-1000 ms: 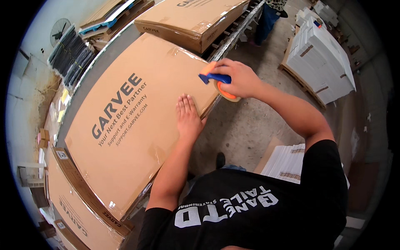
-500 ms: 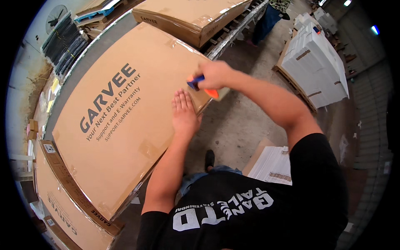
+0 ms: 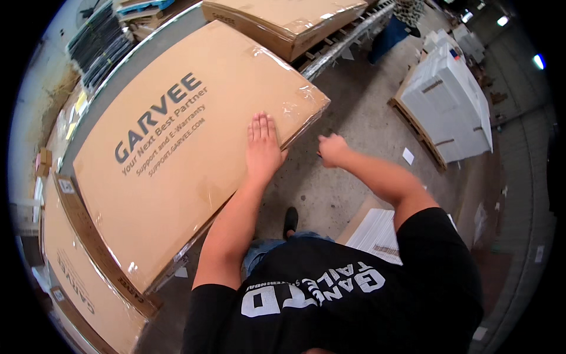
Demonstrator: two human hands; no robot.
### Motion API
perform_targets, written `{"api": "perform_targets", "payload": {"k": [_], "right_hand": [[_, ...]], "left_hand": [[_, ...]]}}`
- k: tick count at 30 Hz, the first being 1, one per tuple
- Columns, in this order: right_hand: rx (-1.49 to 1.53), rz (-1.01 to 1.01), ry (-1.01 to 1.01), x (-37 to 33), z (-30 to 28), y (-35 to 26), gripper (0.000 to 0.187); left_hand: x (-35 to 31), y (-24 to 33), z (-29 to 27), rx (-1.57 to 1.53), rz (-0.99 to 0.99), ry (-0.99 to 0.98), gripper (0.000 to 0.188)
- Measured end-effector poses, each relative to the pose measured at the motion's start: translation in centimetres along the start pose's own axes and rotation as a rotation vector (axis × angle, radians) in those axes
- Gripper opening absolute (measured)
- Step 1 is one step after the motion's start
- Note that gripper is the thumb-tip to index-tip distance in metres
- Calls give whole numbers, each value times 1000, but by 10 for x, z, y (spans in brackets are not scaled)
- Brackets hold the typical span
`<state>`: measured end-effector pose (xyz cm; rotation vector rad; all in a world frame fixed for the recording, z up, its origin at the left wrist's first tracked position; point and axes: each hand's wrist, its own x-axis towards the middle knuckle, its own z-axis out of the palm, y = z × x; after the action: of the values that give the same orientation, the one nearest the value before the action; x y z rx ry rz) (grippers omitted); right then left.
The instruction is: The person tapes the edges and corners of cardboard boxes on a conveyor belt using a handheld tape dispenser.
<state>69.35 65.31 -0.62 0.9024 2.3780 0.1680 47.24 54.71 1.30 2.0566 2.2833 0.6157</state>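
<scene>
A large flat brown cardboard box [image 3: 230,76] with dark printing lies before me, clear tape shining at its corners and edges. My left hand [image 3: 263,144] rests flat on its top near the right edge, fingers stretched out and holding nothing. Off that edge, over the floor, my right hand [image 3: 334,150] is closed around a blue-and-orange tape dispenser [image 3: 319,156]. Only a sliver of blue shows now; the fist hides the rest.
Another taped box [image 3: 289,29] lies beyond on a roller conveyor [image 3: 348,41]. More boxes [image 3: 88,265] lean at the lower left. A white wrapped stack [image 3: 451,109] stands on a pallet at right. Someone's legs [image 3: 390,40] show at the far end. White sheets [image 3: 377,233] lie beside me.
My right hand has come off the box's right corner, moving right and toward me with the tape dispenser. My left hand stays flat on the box. A white piece now shows on the floor.
</scene>
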Motion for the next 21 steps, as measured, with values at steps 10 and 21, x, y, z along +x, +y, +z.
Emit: {"api": "perform_targets", "payload": {"k": [10,21], "right_hand": [[673,-407,60,-111,-105,-70,43],[529,-275,322,-114,-216,-191,47]], "left_hand": [[-198,-92,-126,297,-360,-346,117],[-198,-111,-128,290,-177,-277,116]]}}
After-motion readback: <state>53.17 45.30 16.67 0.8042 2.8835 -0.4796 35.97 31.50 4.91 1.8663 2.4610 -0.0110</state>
